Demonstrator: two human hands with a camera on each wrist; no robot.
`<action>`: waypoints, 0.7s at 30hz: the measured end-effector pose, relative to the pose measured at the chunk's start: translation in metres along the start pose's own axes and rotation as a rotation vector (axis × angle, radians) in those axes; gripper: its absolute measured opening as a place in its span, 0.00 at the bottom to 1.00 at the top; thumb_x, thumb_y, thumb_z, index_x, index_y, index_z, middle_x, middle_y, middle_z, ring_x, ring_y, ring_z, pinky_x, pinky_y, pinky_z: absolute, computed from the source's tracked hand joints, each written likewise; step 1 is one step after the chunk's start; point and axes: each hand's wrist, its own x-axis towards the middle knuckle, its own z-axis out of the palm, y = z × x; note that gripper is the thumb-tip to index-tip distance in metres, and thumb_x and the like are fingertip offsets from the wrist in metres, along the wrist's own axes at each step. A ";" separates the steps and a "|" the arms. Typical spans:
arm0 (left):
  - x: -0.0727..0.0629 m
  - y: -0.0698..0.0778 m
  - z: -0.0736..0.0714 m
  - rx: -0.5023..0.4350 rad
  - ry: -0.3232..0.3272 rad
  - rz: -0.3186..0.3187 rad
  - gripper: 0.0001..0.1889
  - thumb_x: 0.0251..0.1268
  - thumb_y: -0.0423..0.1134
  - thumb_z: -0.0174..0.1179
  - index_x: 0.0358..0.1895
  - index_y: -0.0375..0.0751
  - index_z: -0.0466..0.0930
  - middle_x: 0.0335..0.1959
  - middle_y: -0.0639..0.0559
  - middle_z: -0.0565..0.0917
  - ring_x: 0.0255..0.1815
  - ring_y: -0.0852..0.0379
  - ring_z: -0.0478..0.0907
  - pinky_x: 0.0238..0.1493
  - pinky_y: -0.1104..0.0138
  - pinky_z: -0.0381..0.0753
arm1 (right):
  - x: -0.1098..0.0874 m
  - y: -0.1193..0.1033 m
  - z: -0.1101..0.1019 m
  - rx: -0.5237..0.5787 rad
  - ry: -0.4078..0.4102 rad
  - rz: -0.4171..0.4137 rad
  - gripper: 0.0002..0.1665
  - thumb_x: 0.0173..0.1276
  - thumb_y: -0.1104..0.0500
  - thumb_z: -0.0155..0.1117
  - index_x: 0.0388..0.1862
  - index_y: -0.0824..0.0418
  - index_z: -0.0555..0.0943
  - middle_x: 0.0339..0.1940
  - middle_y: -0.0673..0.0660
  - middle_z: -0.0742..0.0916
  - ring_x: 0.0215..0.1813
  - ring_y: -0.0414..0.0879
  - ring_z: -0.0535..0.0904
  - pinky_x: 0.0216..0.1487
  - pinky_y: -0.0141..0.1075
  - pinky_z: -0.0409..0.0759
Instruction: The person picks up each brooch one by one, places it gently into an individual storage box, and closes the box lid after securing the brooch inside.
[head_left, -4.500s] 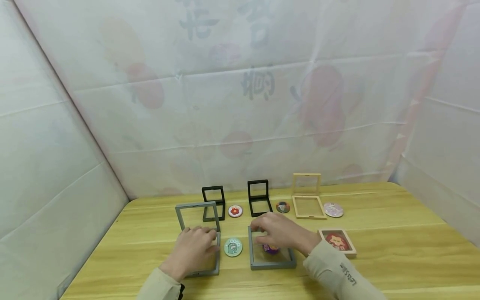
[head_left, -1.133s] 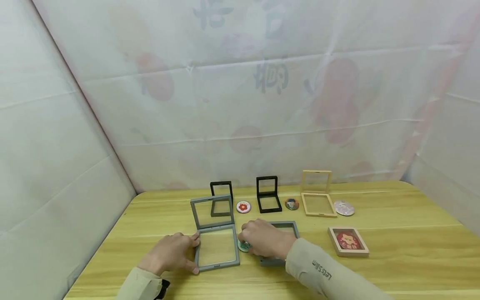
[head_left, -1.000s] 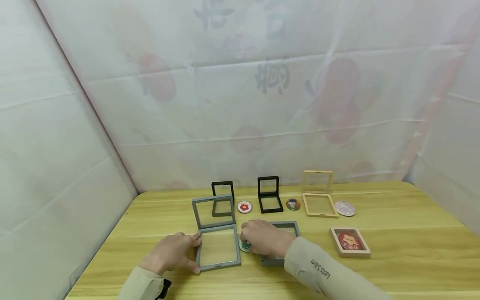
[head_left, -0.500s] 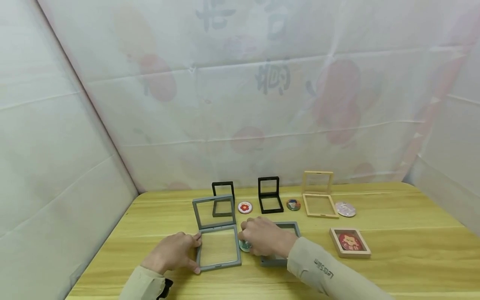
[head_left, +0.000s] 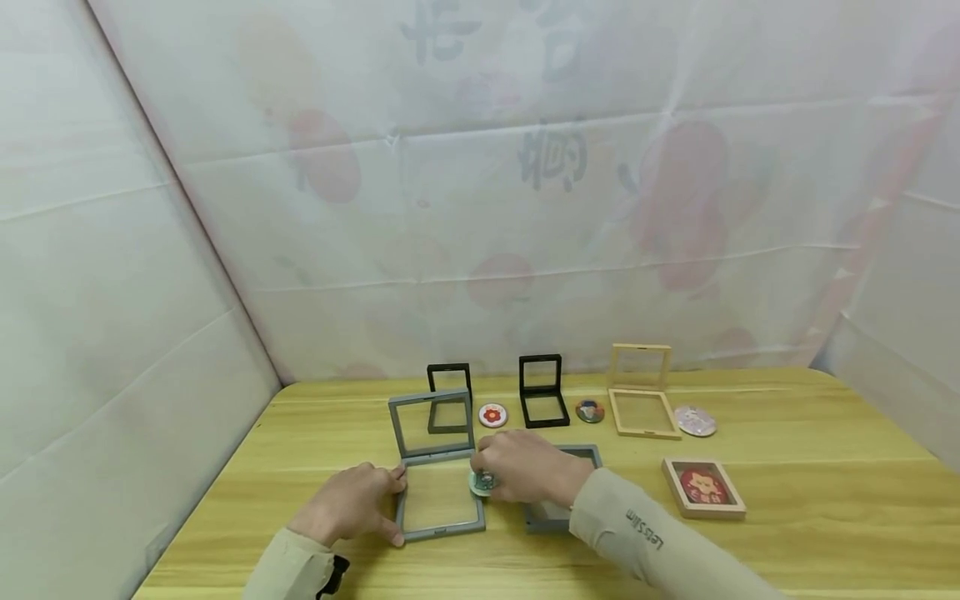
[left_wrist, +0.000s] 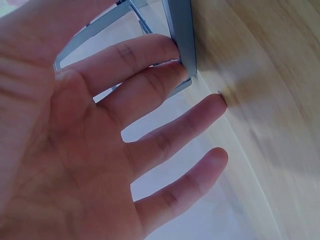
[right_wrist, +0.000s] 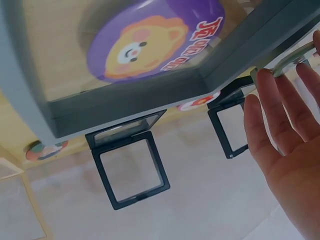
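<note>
My right hand (head_left: 528, 468) pinches the mint-green round button badge (head_left: 482, 483) at the right edge of an open grey display frame (head_left: 442, 530). In the right wrist view the badge (right_wrist: 292, 59) shows edge-on between fingertips and thumb. The open frame lies with its lid raised at the back. At its left side, my left hand (head_left: 347, 505) touches the rim with the thumb near the front corner; straight fingers (left_wrist: 150, 82) meet the rim in the left wrist view. Under my right wrist lies a closed grey frame (head_left: 547, 526) holding a purple lion badge (right_wrist: 150, 42).
Behind stand two open black frames (head_left: 545, 423) and an open cream frame (head_left: 645, 433). Beside them lie a red-flower badge (head_left: 492, 415), a dark picture badge (head_left: 590, 410) and a pale pink badge (head_left: 695, 421). A closed cream frame (head_left: 703, 488) with a red badge sits right.
My right hand left the purple badge's frame, took hold of the green badge and shifted it slightly left toward the open frame. My left hand moved to that frame's left side and stayed there.
</note>
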 end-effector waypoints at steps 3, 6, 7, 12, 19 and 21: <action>-0.001 0.000 0.000 0.001 0.001 -0.003 0.38 0.38 0.47 0.82 0.54 0.27 0.84 0.62 0.34 0.79 0.59 0.30 0.78 0.59 0.42 0.75 | 0.004 -0.002 0.001 0.007 -0.009 0.005 0.17 0.57 0.56 0.81 0.45 0.56 0.88 0.49 0.51 0.89 0.44 0.38 0.83 0.43 0.30 0.81; -0.001 -0.001 0.000 0.000 0.001 -0.003 0.37 0.38 0.47 0.83 0.54 0.27 0.84 0.62 0.34 0.79 0.59 0.31 0.78 0.59 0.43 0.75 | 0.006 -0.003 0.002 0.007 -0.014 0.006 0.17 0.57 0.56 0.82 0.45 0.56 0.88 0.49 0.51 0.89 0.43 0.36 0.83 0.42 0.29 0.81; -0.001 -0.001 0.000 0.001 0.001 -0.002 0.38 0.38 0.47 0.83 0.54 0.27 0.84 0.62 0.34 0.79 0.59 0.31 0.78 0.59 0.43 0.75 | 0.007 -0.003 0.002 0.009 -0.015 0.008 0.17 0.57 0.56 0.82 0.45 0.56 0.88 0.49 0.51 0.89 0.43 0.37 0.83 0.43 0.29 0.81; 0.000 0.000 0.000 0.001 -0.001 0.004 0.37 0.38 0.47 0.83 0.54 0.27 0.84 0.62 0.34 0.79 0.59 0.30 0.78 0.59 0.43 0.75 | 0.008 -0.004 0.002 0.011 -0.019 0.023 0.18 0.58 0.56 0.81 0.47 0.55 0.88 0.53 0.52 0.88 0.48 0.40 0.84 0.47 0.33 0.83; 0.002 0.000 0.000 -0.004 -0.008 -0.013 0.37 0.38 0.46 0.83 0.54 0.27 0.84 0.62 0.34 0.79 0.59 0.31 0.78 0.58 0.43 0.76 | 0.012 -0.006 0.005 0.001 -0.025 0.017 0.18 0.58 0.54 0.81 0.47 0.54 0.88 0.50 0.50 0.88 0.45 0.37 0.83 0.43 0.30 0.81; 0.002 0.000 0.000 -0.004 -0.009 -0.013 0.37 0.38 0.46 0.83 0.54 0.27 0.84 0.62 0.34 0.79 0.59 0.31 0.78 0.58 0.43 0.76 | 0.014 -0.006 0.006 0.001 -0.033 0.012 0.18 0.58 0.54 0.81 0.47 0.54 0.88 0.48 0.49 0.88 0.42 0.36 0.82 0.40 0.28 0.80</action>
